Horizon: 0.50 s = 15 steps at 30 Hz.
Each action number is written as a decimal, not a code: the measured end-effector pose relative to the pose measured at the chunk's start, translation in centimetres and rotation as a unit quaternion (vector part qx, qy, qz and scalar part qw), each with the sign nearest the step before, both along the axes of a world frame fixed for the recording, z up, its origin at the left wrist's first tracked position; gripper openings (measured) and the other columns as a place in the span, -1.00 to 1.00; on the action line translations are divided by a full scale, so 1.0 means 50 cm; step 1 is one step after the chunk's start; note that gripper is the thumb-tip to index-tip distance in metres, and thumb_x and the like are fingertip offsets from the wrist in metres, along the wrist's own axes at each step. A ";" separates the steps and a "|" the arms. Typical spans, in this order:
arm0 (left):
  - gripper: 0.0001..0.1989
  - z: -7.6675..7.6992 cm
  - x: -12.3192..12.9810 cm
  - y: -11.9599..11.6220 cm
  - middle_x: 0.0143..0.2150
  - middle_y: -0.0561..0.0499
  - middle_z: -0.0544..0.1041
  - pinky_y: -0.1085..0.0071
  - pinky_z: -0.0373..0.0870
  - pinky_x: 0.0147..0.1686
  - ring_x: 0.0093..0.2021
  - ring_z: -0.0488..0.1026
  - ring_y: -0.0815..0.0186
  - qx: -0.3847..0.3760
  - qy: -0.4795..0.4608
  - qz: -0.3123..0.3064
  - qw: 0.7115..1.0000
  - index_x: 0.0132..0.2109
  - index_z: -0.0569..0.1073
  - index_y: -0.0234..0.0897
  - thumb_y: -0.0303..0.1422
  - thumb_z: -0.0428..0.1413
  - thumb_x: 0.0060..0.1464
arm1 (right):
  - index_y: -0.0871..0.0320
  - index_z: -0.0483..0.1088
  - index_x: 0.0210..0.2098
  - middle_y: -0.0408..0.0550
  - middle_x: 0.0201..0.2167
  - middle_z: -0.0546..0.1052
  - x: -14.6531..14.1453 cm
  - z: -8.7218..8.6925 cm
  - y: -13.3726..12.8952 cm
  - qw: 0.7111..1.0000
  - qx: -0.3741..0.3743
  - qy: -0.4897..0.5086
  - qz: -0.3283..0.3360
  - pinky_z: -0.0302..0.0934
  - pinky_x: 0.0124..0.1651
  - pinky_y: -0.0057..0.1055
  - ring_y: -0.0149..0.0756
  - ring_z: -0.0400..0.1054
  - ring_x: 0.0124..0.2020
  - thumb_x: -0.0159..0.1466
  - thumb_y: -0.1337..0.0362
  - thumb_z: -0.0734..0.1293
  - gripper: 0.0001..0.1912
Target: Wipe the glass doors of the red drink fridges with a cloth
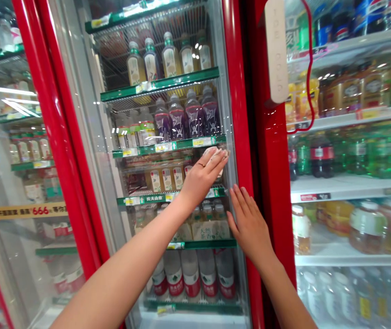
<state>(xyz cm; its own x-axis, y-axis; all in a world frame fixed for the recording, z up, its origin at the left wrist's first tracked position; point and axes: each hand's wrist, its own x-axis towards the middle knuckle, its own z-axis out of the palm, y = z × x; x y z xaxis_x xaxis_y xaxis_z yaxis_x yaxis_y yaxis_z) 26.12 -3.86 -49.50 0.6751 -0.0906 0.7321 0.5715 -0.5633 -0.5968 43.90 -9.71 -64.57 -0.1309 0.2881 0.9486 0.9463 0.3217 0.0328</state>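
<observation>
My left hand [204, 172], with a ring on one finger, presses a pale crumpled cloth [211, 151] against the glass door [195, 183] of a drinks fridge. Much of the cloth is hidden under the fingers. Lower and to the right, my right hand [248, 224] lies with fingers stretched out over the door's right edge and its red frame [241, 114]. It holds nothing. Behind the glass, beside the left hand, dark purple bottles [194, 114] stand on a green-edged shelf [168, 146].
Another red-framed fridge stands left, with a yellow sticker strip [20, 211] across its glass. To the right, a white shelf [349, 185] holds green and dark bottles. A cream vertical handle-like piece [277, 50] and a red cord [310, 68] are at upper right.
</observation>
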 end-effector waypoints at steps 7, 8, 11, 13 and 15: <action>-0.19 0.005 -0.017 -0.009 0.58 -0.02 0.31 -0.01 0.31 0.56 0.65 0.05 0.16 -0.019 -0.036 -0.001 0.999 0.64 -0.05 -0.05 -0.66 -0.08 0.40 | 0.03 -0.53 0.64 0.09 0.62 0.12 0.018 0.003 -0.007 1.000 -0.004 0.009 0.002 0.19 0.55 0.08 -0.01 0.02 0.62 0.54 0.33 0.21 -0.06; -0.18 0.015 0.000 -0.005 0.59 -0.01 0.28 -0.03 0.29 0.57 0.66 0.02 0.16 -0.027 -0.051 -0.005 0.998 0.65 -0.08 -0.03 -0.65 -0.09 0.40 | 0.03 -0.53 0.64 0.10 0.62 0.10 0.018 0.001 -0.006 1.000 -0.003 0.008 0.006 0.19 0.55 0.08 -0.01 0.02 0.62 0.54 0.33 0.22 -0.06; -0.16 0.035 0.055 0.008 0.63 0.00 0.21 -0.01 0.19 0.62 0.67 -0.05 0.18 -0.040 -0.058 -0.019 0.997 0.66 -0.17 -0.06 -0.65 -0.13 0.40 | 0.03 -0.51 0.64 0.09 0.63 0.09 0.020 -0.003 -0.003 1.000 -0.004 0.008 0.009 0.20 0.55 0.08 0.00 0.02 0.62 0.54 0.34 0.22 -0.06; -0.19 0.030 0.075 0.011 0.63 0.00 0.21 -0.01 0.18 0.62 0.67 -0.05 0.17 -0.033 -0.055 -0.026 0.998 0.66 -0.22 -0.06 -0.62 -0.14 0.43 | 0.03 -0.51 0.64 0.08 0.63 0.10 0.021 -0.003 -0.003 1.000 -0.007 0.009 0.008 0.19 0.55 0.08 0.00 0.03 0.62 0.54 0.34 0.21 -0.06; -0.20 0.012 0.072 0.009 0.61 0.00 0.24 0.00 0.20 0.62 0.66 -0.01 0.17 -0.017 -0.038 -0.027 0.999 0.66 -0.26 -0.05 -0.59 -0.14 0.46 | 0.03 -0.52 0.64 0.08 0.63 0.11 0.022 -0.002 -0.005 1.000 -0.010 0.011 0.010 0.18 0.56 0.08 -0.01 0.02 0.62 0.54 0.34 0.20 -0.07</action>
